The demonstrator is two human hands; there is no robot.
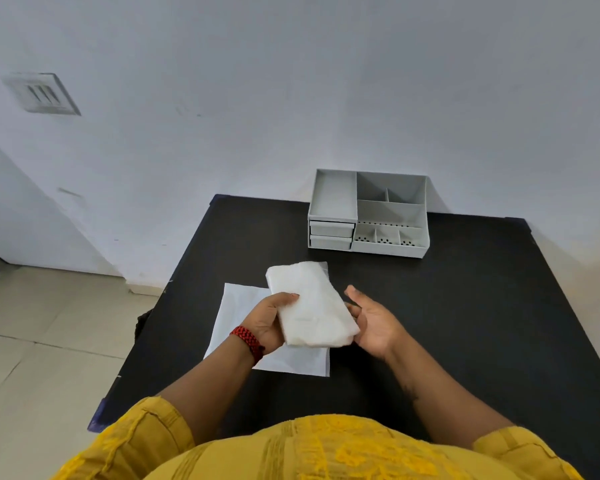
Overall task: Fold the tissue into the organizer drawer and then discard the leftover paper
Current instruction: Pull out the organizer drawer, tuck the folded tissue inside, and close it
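Note:
A folded white tissue [309, 306] is held above the black table [465, 323], tilted from upper left to lower right. My left hand [267, 320] grips its left edge, thumb on top. My right hand [374, 323] is at its right edge with fingers spread, fingertips touching or just under it. Beneath them a thin sheet of white paper [291, 362] lies flat on the table. The grey organizer [368, 216] stands at the table's far edge, with two small drawers [331, 235] at its lower left, both pushed in.
The organizer's top has several open compartments. A white wall rises right behind the table. Tiled floor lies to the left of the table's left edge. My yellow sleeves and body fill the bottom of the view.

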